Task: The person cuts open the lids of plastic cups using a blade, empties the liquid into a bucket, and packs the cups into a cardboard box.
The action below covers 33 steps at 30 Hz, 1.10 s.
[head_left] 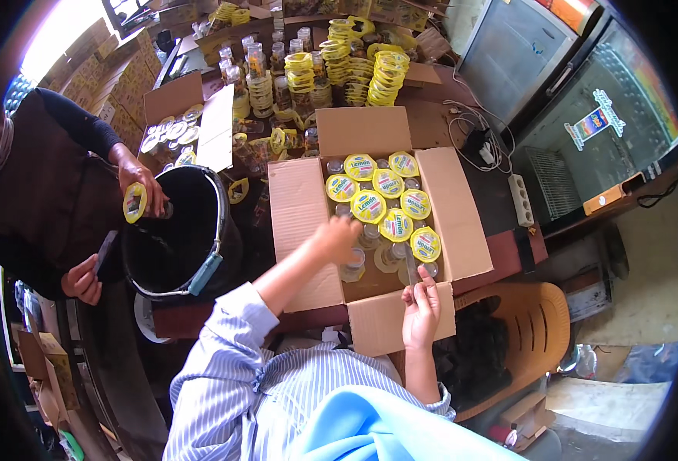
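Observation:
An open cardboard box point(366, 296) stands on the table before me. Inside it are plastic cups with yellow-rimmed printed lids point(368, 206); between and below them are clear, upturned-looking cups point(392, 255). Over the box's left side reaches my left hand point(336, 240), its fingers smeared by motion, so its grip is unclear. At the near right corner my right hand point(421, 307) is closed around a thin grey blade-like strip point(410, 265), pointing up into the box. Its raised fingertips lie close to a clear cup bottom point(427, 270).
A co-worker at left holds a yellow-rimmed cup point(134, 203) over a black bucket point(224, 207) and a dark flat blade point(107, 252). Behind stand another cup-filled box point(217, 127) and yellow lid stacks point(389, 77). A power strip point(520, 200) and orange chair point(535, 326) lie right.

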Each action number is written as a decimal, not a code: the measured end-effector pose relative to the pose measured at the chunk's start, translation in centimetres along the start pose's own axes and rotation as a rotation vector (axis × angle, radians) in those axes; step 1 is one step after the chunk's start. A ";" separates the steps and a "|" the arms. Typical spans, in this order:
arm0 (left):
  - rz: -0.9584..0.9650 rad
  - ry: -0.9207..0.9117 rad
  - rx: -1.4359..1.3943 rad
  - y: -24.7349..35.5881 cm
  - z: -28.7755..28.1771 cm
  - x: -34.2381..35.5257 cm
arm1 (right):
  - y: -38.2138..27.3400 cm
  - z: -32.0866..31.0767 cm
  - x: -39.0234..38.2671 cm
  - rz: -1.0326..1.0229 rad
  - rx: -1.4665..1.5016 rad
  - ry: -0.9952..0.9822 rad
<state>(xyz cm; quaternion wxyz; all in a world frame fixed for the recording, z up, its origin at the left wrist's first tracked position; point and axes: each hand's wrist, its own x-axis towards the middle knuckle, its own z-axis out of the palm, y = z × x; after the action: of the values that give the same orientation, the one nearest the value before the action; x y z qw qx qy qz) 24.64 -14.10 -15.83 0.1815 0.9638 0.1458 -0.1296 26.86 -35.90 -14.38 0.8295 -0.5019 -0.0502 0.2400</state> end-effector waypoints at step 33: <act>0.035 0.726 -1.276 0.1 -0.2 -14.2 | 3.0 5.0 6.3 0.335 0.714 -0.338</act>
<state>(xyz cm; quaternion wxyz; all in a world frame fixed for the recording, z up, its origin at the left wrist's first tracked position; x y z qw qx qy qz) 11.60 -17.40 -11.30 0.6496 0.6551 0.2285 0.3108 29.71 -27.88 -15.45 0.8808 -0.1383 -0.0170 0.4525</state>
